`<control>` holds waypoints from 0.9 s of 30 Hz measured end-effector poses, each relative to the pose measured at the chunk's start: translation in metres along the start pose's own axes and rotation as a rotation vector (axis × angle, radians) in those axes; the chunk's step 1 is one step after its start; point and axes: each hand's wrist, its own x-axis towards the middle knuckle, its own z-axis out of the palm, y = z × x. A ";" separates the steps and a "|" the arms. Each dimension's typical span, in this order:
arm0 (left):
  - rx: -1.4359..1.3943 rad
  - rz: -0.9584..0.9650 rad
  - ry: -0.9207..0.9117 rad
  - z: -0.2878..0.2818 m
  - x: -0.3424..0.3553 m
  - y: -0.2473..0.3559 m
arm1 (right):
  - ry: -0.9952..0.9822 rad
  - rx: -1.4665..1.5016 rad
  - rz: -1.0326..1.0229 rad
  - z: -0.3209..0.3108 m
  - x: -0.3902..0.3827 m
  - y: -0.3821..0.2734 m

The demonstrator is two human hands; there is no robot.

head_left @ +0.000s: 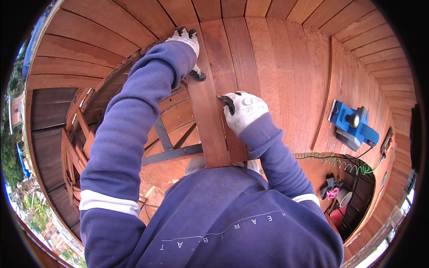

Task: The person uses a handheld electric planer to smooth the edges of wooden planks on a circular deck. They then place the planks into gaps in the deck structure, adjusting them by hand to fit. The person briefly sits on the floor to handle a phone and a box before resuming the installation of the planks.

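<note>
We see a long reddish hardwood plank (206, 107), smooth and straight-grained, lying over the open gap in the plank deck (286, 67); our left hand (185, 38), in a white knit glove with dark fingertips, curls over its far left edge; our right hand (243, 111), gloved alike, presses closed against its right edge; a blue boxy electric planer (353, 125) rests well apart beside a coiled green hose (339, 161).

Single head-worn fisheye view, straight down, close over wooden decking (286, 67).
</note>
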 end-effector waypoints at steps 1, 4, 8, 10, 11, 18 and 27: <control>0.004 -0.015 -0.008 -0.001 -0.007 -0.001 | 0.003 0.005 0.014 0.000 -0.007 -0.003; 0.004 -0.046 -0.010 0.007 -0.019 -0.006 | 0.093 0.001 -0.063 0.008 0.012 -0.006; 0.037 0.019 0.028 0.001 0.001 0.001 | 0.034 -0.018 -0.018 0.000 0.045 0.004; 0.041 -0.003 -0.002 0.000 -0.004 0.001 | 0.002 -0.042 -0.019 -0.003 0.022 -0.001; 0.041 -0.015 -0.015 -0.002 -0.007 0.001 | -0.012 -0.057 -0.022 -0.005 0.005 -0.004; 0.061 -0.039 -0.020 0.005 0.000 0.002 | 0.087 0.027 0.001 0.010 -0.028 -0.007; 0.055 -0.077 0.002 0.009 -0.016 -0.007 | -0.040 0.015 0.013 0.007 -0.078 -0.012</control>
